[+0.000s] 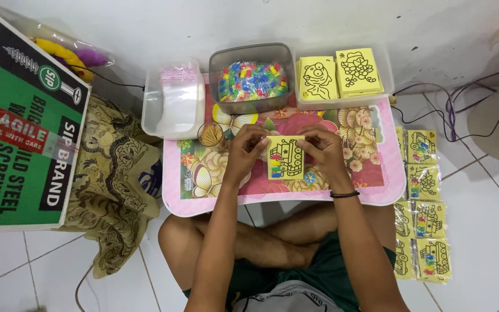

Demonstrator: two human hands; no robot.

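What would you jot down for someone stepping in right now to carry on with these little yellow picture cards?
Left hand and right hand: both grip one yellow card with a tank drawing, held upright over the pink flowered table.

Supplies: a clear tub of small plastic bags at the back left, a grey tub of small coloured packets in the middle, a tray of blank yellow cards at the back right.

Done: bagged cards lie in two columns on the floor to the right.

Left: the card in hand is not in a bag yet; many cards remain in the tray.

Yellow card (285, 157) between 2 hands (287, 151)
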